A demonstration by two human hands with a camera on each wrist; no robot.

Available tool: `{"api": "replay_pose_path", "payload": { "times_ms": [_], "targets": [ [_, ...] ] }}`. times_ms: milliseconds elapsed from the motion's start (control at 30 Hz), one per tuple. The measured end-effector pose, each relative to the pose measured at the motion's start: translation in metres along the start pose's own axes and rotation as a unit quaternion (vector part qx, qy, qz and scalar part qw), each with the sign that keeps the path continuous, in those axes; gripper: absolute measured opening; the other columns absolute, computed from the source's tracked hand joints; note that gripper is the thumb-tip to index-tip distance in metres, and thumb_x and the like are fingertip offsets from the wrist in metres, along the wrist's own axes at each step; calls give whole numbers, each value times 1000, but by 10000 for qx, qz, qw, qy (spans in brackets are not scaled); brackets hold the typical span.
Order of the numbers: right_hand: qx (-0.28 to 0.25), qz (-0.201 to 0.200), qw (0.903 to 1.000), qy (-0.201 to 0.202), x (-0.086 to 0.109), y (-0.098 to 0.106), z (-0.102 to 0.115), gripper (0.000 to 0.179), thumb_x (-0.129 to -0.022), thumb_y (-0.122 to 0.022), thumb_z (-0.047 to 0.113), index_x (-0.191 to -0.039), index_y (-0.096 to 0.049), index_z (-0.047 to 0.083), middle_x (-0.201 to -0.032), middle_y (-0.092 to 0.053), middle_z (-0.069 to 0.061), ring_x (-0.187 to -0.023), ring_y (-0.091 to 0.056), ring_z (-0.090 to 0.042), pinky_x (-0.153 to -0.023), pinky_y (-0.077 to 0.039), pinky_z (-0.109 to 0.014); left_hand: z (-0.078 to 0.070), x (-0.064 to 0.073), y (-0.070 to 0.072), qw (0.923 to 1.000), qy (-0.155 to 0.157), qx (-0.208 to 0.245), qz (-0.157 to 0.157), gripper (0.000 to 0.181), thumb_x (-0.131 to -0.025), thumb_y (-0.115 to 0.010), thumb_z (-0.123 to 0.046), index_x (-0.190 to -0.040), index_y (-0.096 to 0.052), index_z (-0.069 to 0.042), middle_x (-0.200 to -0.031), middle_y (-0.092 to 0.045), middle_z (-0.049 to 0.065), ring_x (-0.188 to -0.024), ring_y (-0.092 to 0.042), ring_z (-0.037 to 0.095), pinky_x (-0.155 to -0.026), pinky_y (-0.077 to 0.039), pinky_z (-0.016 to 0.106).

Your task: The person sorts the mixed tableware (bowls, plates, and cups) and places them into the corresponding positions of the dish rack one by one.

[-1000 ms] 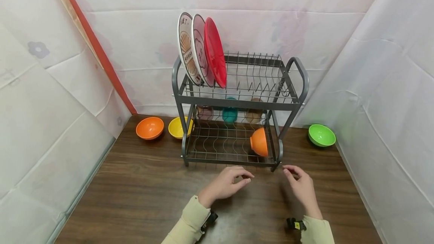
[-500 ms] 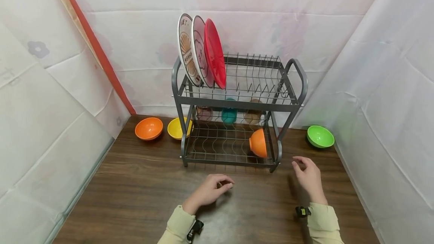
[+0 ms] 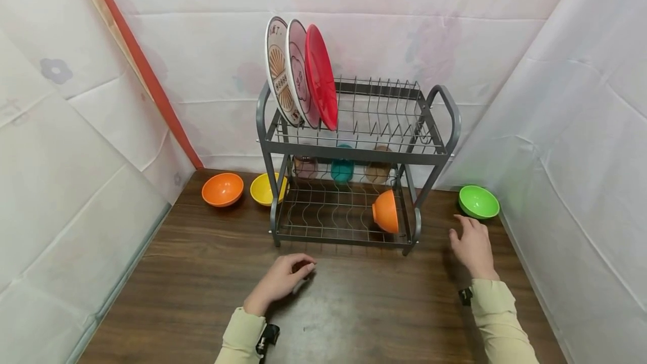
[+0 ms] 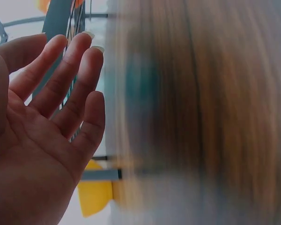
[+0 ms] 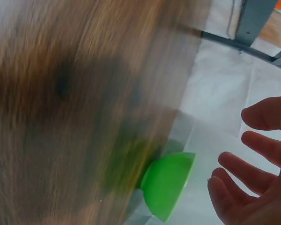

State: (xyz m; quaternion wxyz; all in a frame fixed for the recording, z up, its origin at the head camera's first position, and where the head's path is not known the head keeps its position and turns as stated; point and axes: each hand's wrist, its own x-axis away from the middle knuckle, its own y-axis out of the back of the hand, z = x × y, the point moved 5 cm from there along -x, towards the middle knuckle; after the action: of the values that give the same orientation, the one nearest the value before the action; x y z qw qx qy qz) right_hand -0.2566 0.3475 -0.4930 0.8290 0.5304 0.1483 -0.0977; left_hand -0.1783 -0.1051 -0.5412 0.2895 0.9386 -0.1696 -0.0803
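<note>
My right hand (image 3: 473, 246) hovers just in front of the green bowl (image 3: 479, 202) at the right, fingers loosely bent and holding nothing. In the right wrist view the green bowl (image 5: 167, 183) lies a little beyond the fingertips, apart from them. My left hand (image 3: 281, 281) is over the table before the dish rack (image 3: 343, 239), relaxed and without anything in it. An orange bowl (image 3: 386, 212) stands on its side at the right end of the rack's lower tier. Another orange bowl (image 3: 223, 190) and a yellow bowl (image 3: 263, 190) sit at the left.
Two patterned plates (image 3: 278, 66) and a red plate (image 3: 321, 77) stand upright in the upper tier's left part. Behind the lower tier are a teal cup (image 3: 342, 171) and two brownish cups. Cloth walls (image 3: 581, 128) enclose the wooden table (image 3: 354, 319).
My right hand has moved right and forward, up to the green bowl. My left hand has drawn away to the left. Bowls, plates and rack stay where they were.
</note>
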Motion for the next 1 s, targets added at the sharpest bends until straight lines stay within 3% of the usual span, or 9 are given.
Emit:
{"api": "replay_pose_path", "payload": {
  "times_ms": [300, 633, 1000],
  "targets": [
    [236, 289, 9993, -80, -14, -14, -23, 51, -91, -62, 5, -137, -47, -10, -136, -39, -38, -124, -32, -58, -100, -30, -66, 14, 12, 16, 9990, 293, 19, -335, 25, -102, -58, -30, -114, -72, -12, -98, -69, -4, -80, -60, 8, -74, -49, 30],
    [433, 674, 9966, -183, -20, -24, -34, 50, -93, -58, 9, -137, -46, -12, -128, -45, -41, -117, -38, -61, -97, -34, -67, 19, 18, 22, 9978, 515, 48, -418, 26, -102, -58, -31, -114, -72, -13, -100, -69, -6, -78, -59, 9, -72, -49, 29],
    [527, 1015, 9931, -248, -16, -33, -45, 44, -93, -57, 10, -130, -52, -13, -123, -50, -40, -111, -45, -60, -94, -38, -66, 22, 22, 24, 9975, 524, 35, -472, 26, -103, -57, -32, -113, -72, -12, -102, -69, -5, -79, -59, 11, -73, -48, 28]
  ]
}}
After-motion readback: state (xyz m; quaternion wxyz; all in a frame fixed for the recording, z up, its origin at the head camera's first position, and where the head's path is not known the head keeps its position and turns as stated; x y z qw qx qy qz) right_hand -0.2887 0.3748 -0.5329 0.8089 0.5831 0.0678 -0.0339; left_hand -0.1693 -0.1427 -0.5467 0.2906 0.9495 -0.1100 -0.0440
